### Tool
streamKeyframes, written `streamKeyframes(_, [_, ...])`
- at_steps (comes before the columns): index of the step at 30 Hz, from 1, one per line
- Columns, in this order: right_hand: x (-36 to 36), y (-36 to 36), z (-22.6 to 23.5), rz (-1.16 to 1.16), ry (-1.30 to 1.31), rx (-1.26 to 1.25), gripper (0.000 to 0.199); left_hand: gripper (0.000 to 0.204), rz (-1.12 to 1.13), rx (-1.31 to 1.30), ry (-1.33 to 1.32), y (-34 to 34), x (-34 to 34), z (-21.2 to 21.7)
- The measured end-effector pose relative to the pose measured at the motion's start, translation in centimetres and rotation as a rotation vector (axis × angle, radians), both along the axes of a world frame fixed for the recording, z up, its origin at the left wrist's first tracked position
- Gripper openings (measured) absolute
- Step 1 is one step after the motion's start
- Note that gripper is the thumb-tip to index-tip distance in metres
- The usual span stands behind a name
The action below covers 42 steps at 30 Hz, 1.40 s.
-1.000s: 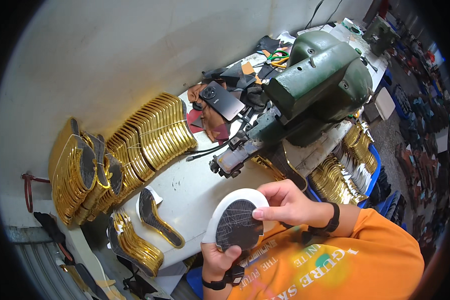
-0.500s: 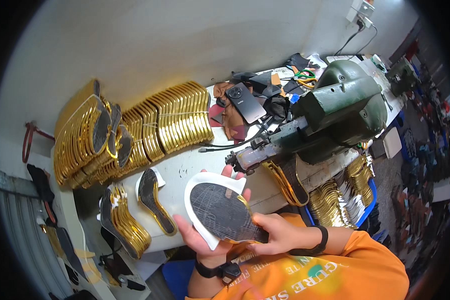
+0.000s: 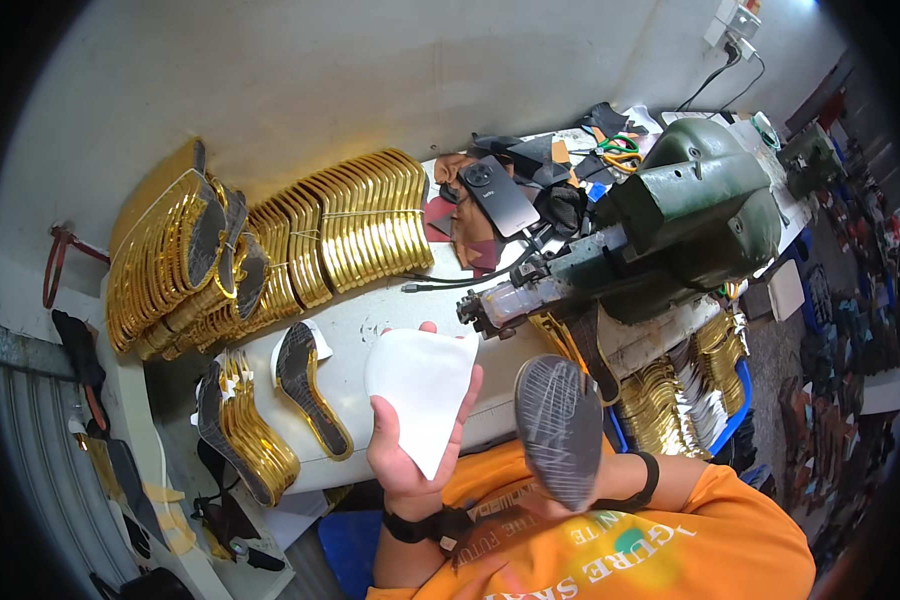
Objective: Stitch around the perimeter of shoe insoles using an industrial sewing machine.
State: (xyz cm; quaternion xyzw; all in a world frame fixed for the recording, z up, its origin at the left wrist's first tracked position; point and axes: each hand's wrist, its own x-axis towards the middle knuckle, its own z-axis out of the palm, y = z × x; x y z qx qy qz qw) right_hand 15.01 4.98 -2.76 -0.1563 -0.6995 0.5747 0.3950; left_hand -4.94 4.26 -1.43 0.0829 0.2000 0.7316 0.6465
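My left hand (image 3: 408, 462) holds a white, fan-shaped sheet piece (image 3: 422, 385) that tapers to a point near the palm; thumb and fingers close on its sides. Apart from it, my right hand (image 3: 607, 478) grips a dark grey insole (image 3: 558, 425), raised with its scratched face in view. Most of the right fingers are hidden behind the insole. On the table edge to the left lies a gold-edged insole (image 3: 310, 392) with a white piece under its wide end. Beside it stands a bunch of gold-edged insoles (image 3: 255, 435).
Tied stacks of gold insoles (image 3: 355, 235) line the wall. A green sewing-type machine (image 3: 680, 215) reaches over the white table (image 3: 370, 285). A black phone (image 3: 498, 195) rests on leather scraps. A blue basket (image 3: 745, 395) of insoles stands at the right.
The dark insole has come off the white piece. My right hand has drawn it to the right and tilted it up, while the white piece stays in my left hand.
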Motion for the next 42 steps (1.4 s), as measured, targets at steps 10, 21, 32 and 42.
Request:
streamKeyframes(10, [-0.8, -0.3, -1.2, -0.265, -0.471, 0.190, 0.037, 0.102, -0.173, 0.260, -0.198, -0.6, 1.6, 2.0])
streamKeyframes(21, [-0.9, -0.4, -1.3, -0.300, -0.481, 0.186, 0.036, 0.076, -0.220, 0.065, -0.100, -0.9, 1.7, 1.6])
streamKeyframes(32, [-0.5, -0.6, -1.5, -0.267, -0.475, 0.196, 0.036, 0.075, -0.215, 0.065, -0.069, -1.2, 1.5, 1.4])
streamKeyframes(42, [-0.6, -0.4, -1.3, -0.264, -0.492, 0.197, 0.037, 0.081, -0.212, 0.090, -0.108, -1.1, 1.7, 2.0])
